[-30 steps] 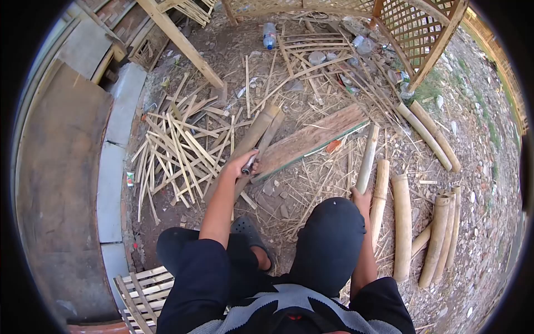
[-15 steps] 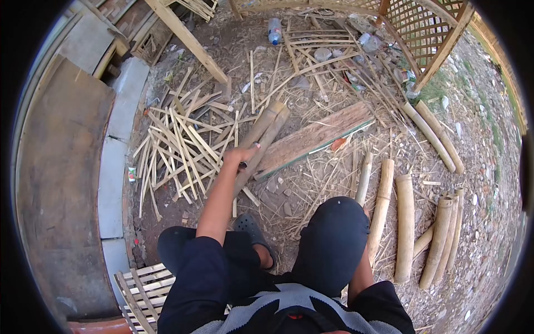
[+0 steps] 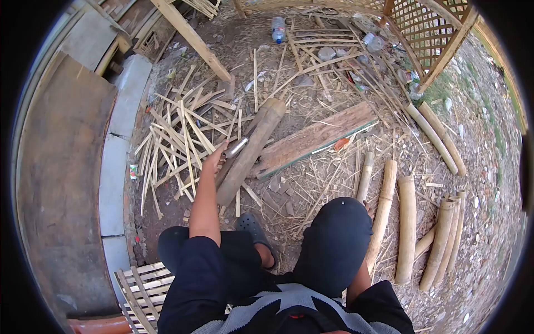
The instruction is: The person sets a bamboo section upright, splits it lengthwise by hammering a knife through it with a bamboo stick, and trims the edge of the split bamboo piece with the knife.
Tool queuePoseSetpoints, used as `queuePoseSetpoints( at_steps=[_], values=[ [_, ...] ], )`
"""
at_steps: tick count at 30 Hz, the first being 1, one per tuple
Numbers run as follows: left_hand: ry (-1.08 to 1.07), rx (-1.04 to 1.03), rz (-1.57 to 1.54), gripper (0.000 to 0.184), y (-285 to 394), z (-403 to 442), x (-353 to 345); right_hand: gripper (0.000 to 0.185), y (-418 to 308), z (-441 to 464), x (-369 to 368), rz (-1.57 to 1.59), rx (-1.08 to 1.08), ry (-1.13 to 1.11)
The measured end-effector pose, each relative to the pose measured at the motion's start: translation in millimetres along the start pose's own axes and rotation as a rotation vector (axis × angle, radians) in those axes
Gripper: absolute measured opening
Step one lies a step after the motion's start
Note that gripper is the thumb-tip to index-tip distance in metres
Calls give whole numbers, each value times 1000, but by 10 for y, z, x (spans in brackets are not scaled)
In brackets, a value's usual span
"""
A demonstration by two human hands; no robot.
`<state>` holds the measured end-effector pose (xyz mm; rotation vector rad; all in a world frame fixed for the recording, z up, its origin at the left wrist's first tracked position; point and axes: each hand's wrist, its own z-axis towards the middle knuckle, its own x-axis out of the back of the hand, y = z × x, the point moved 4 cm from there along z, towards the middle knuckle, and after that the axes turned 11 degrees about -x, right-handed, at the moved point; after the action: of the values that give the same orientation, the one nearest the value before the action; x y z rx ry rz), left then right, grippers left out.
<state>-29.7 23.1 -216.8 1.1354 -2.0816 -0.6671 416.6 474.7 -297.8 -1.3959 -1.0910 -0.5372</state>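
Observation:
My left hand (image 3: 214,160) is closed around a short, shiny, rounded metal piece (image 3: 236,147); its exact kind does not show. Just right of it, a thick brown wooden block (image 3: 254,149) lies slanting on the ground, with a darker piece along its left side. My right hand (image 3: 368,209) is mostly hidden behind my right knee. Its visible fingers curl at the lower end of a slim bamboo piece (image 3: 365,177), seemingly gripping it. A thicker bamboo piece (image 3: 384,206) lies just right of that hand.
Thin bamboo strips (image 3: 181,139) lie piled at the left. A rough board (image 3: 320,136) rests beyond the block. More bamboo lengths (image 3: 407,228) lie at the right. A plastic bottle (image 3: 278,30), a wooden post (image 3: 192,39) and a lattice panel (image 3: 431,33) stand farther off.
My left hand has moved left off the wooden block, uncovering more of it, and the shiny metal piece now shows clearly. My right hand stays beside the knee. The view has shifted slightly.

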Motion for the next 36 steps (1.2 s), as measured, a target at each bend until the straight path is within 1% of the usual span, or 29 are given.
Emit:
queuePoseSetpoints(
  at_steps=[1,2,4,5,7,8,9,11,12,13,15,16,18,19,20,21,22,23,24,25,26,27,28,29,31,33,34,36],
  values=[
    [13,-1,25,111,45,-79,-59,62,-120,8,25,22,-30,-19],
    [-20,-24,133,115,143,-118,-163,60,-220,47,12,34,-17,-26],
    [-236,-58,173,119,138,18,-361,57,-423,157,1,57,9,-37],
    [-349,-74,194,122,83,84,-491,54,-550,194,-8,139,81,-62],
    [-91,-113,380,127,7,125,-675,49,-981,276,62,303,231,-106],
    [42,-131,470,130,-9,97,-771,45,-1252,312,89,383,232,-228],
    [65,-142,581,132,76,-23,-873,42,-1512,355,90,463,234,-353],
    [113,-157,807,136,387,-464,-1021,35,-2073,295,165,533,197,-684],
    [150,-241,872,130,505,-682,-1097,37,-2243,239,72,535,121,-837],
    [176,-263,871,127,511,-732,-1156,40,-2379,143,-16,536,44,-988],
    [231,-306,871,121,528,-804,-1206,55,-2582,-176,-207,425,9,-1204],
    [266,-357,857,111,440,-772,-1216,61,-2575,-271,-396,357,-18,-1284],
    [208,-452,797,108,304,-656,-1153,74,-2564,-467,-799,219,-75,-1442],
    [181,-501,768,107,316,-660,-1111,80,-2606,-532,-933,225,-81,-1436],
    [217,-528,740,105,300,-688,-1064,85,-2645,-602,-1067,231,-88,-1432],
    [221,-484,791,107,280,-748,-1060,91,-2672,-678,-1167,235,-99,-1432],
    [224,-437,842,108,247,-800,-1096,85,-2684,-707,-1206,209,-84,-1359],
    [225,-389,890,110,231,-830,-1120,79,-2684,-737,-1238,182,-76,-1351],
    [62,-364,882,116,193,-811,-1175,74,-2622,-717,-1316,156,-70,-1340],
    [82,-377,837,116,128,-762,-1215,69,-2483,-670,-1469,130,-68,-1326],
    [97,-391,790,116,52,-727,-1296,52,-2369,-648,-1625,218,-78,-1286],
    [114,-407,743,116,-5,-705,-1376,51,-2293,-643,-1682,273,-118,-1265],
    [203,-445,739,111,-59,-715,-1424,49,-2222,-633,-1734,327,-156,-1244],
    [226,-454,715,109,-118,-705,-1442,48,-2168,-624,-1789,381,-192,-1224],
    [273,-468,672,105,-230,-667,-1442,46,-2080,-671,-1868,327,-197,-1245],
    [224,-449,472,104,-327,-571,-1392,45,-2005,-770,-1945,326,-223,-1292],
    [201,-438,372,104,-392,-509,-1362,51,-2150,-833,-1717,252,-227,-1370],
    [126,-358,285,104,-403,-510,-1321,45,-2165,-844,-1708,236,-206,-1374]
  ],
)
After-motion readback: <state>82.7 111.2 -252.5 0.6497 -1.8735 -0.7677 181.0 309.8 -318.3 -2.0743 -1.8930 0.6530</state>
